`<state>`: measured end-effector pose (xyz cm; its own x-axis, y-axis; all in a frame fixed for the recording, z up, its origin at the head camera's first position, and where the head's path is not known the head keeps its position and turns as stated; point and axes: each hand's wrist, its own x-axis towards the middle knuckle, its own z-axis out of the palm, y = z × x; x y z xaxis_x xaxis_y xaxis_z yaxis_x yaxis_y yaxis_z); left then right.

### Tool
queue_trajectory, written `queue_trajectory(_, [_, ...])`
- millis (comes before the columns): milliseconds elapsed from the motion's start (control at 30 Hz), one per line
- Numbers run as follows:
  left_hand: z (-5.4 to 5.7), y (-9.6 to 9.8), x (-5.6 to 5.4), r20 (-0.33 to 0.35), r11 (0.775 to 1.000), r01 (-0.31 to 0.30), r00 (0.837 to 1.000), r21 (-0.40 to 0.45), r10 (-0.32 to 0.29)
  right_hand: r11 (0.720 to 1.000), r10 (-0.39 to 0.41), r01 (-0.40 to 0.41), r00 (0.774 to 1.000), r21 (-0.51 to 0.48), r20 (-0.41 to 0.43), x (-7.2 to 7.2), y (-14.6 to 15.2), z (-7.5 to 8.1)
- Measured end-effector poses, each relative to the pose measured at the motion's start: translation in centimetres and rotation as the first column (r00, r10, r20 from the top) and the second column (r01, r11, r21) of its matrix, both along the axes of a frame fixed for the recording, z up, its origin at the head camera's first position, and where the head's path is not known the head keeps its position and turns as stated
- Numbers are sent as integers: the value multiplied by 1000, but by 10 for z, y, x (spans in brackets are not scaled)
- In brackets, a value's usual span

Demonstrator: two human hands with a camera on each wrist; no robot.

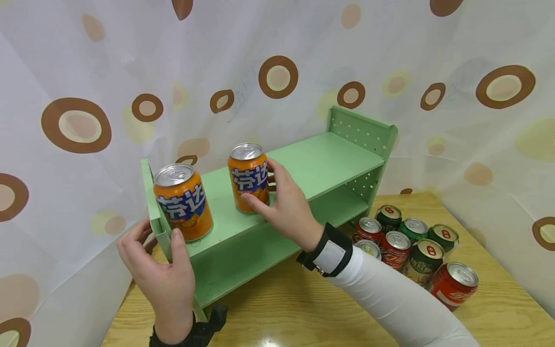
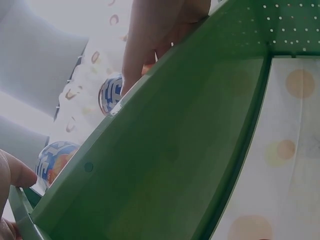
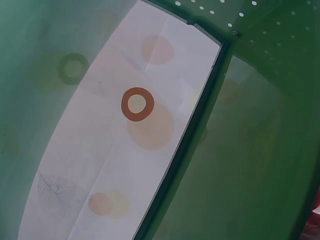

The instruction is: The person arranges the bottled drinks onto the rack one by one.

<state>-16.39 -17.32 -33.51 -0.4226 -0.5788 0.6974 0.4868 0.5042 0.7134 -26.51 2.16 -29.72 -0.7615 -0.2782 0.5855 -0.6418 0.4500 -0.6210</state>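
A green two-tier shelf [image 1: 329,154] carries two orange soda cans on its top board, both upright with blue-and-white lettering. My right hand [image 1: 290,207] grips the can nearer the middle [image 1: 241,176], thumb in front and fingers around its right side. At the shelf's left end stands the other can [image 1: 184,205], close against the end panel [image 1: 151,202]. My left hand [image 1: 160,274] holds that panel, fingers outside it and thumb in front near the can's base. In the left wrist view the left thumb [image 2: 20,172] reaches toward this can. The right wrist view shows only the shelf's inside, no hand.
To the right, a cluster of red and green soda cans [image 1: 395,248] stands on the wooden table [image 1: 277,308], partly behind my right sleeve. The lower shelf board [image 1: 243,262] runs beneath the top one. A patterned white sheet [image 1: 303,48] hangs behind the shelf.
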Motion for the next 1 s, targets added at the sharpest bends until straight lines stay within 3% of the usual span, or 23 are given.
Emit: queue_trajectory(1000, [0,0,1,8,1000,9,1000,1,-9,1000,-2,2,999,2,-42,8,-17,-1])
